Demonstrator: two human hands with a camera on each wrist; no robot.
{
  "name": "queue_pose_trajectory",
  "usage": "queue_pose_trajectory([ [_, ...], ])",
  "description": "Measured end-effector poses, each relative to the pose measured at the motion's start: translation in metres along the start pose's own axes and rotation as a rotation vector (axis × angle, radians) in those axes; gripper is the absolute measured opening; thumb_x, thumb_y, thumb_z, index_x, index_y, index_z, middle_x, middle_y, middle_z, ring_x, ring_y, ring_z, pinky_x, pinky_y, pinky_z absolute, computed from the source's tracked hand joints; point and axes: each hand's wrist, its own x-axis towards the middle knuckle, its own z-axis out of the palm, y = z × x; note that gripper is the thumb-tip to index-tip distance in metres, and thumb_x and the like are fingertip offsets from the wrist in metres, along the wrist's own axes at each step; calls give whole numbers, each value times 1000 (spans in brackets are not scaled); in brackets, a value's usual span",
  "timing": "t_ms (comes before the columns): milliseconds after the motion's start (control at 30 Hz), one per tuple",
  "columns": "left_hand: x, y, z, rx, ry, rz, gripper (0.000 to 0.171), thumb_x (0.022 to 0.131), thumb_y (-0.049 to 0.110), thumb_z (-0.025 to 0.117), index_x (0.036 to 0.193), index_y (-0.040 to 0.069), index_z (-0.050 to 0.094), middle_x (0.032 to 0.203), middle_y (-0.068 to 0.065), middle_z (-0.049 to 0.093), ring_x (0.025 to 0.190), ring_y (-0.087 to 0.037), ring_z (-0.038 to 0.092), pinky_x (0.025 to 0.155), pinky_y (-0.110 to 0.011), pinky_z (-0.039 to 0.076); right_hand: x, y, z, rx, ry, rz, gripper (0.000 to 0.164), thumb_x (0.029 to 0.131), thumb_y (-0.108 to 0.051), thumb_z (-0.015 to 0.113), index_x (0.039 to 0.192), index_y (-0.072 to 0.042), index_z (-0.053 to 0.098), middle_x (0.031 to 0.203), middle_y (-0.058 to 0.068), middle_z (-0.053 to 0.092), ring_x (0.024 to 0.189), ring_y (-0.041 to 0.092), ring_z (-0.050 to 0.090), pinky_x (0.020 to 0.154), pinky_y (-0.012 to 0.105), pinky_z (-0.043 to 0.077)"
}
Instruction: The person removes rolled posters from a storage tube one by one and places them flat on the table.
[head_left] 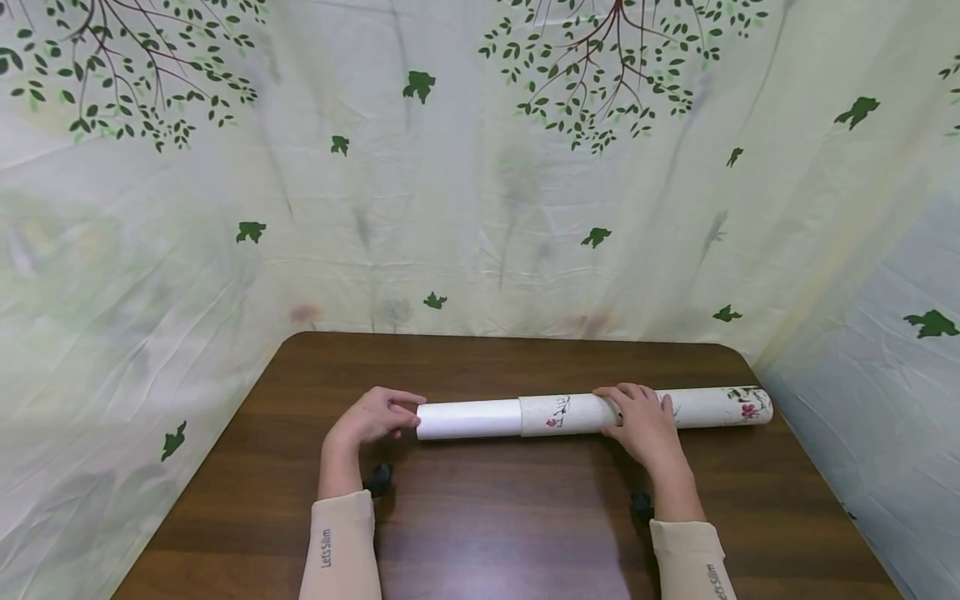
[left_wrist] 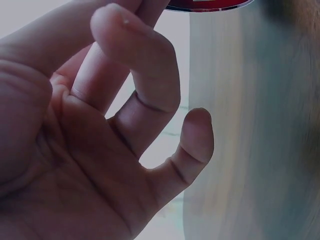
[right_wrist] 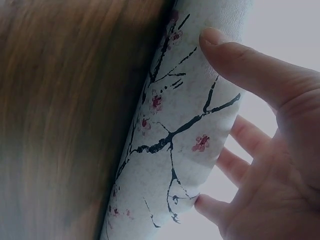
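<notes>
A long white tube point(head_left: 472, 420) lies across the table, its plain left section narrower than the sleeve-like right section point(head_left: 577, 415) printed with dark branches and pink blossoms. My left hand point(head_left: 371, 417) is at the plain end, thumb and index finger pinching its rim; the other fingers hang bent. A red, shiny-rimmed end point(left_wrist: 212, 5) shows at the top of the left wrist view, where the fingertips' contact is cut off. Over the printed section, my right hand point(head_left: 643, 425) grips the tube, thumb on the near side and fingers across the far side.
The brown wooden table point(head_left: 495, 517) has rounded far corners. Behind and beside it hangs a pale cloth point(head_left: 465, 208) printed with green leaves and branches. Dark wrist cameras point(head_left: 380, 480) sit below both hands.
</notes>
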Motion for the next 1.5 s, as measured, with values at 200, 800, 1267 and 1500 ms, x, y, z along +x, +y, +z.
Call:
queue_pose_trajectory([
  [200,-3,-5,-5,18,19,-6,45,94,15,77,137,8,71,94,-8,79,69,-16,60,69,-29,43,0,3,0,8,-1,5,61,90,-21,85,146,-26,62,153,19,55,148,49,38,117,85,13],
  [800,-10,-8,-14,28,44,-17,45,95,16,77,138,7,71,100,-7,80,76,-17,60,73,-31,45,-4,11,-4,11,-7,11,61,91,-21,84,147,-26,60,154,21,53,148,51,38,116,86,12],
  [1267,-12,-15,-21,58,33,-2,47,95,20,76,140,6,69,105,-8,81,79,-17,61,75,-30,46,-6,17,-6,32,-8,32,61,92,-18,83,148,-23,60,156,22,51,149,52,35,116,87,8],
  [1500,-14,-18,-22,59,59,-5,46,94,19,77,138,7,71,105,-9,81,82,-17,61,74,-31,47,-6,19,-6,38,-2,37,60,91,-17,83,147,-24,61,155,22,52,149,52,35,116,86,8],
])
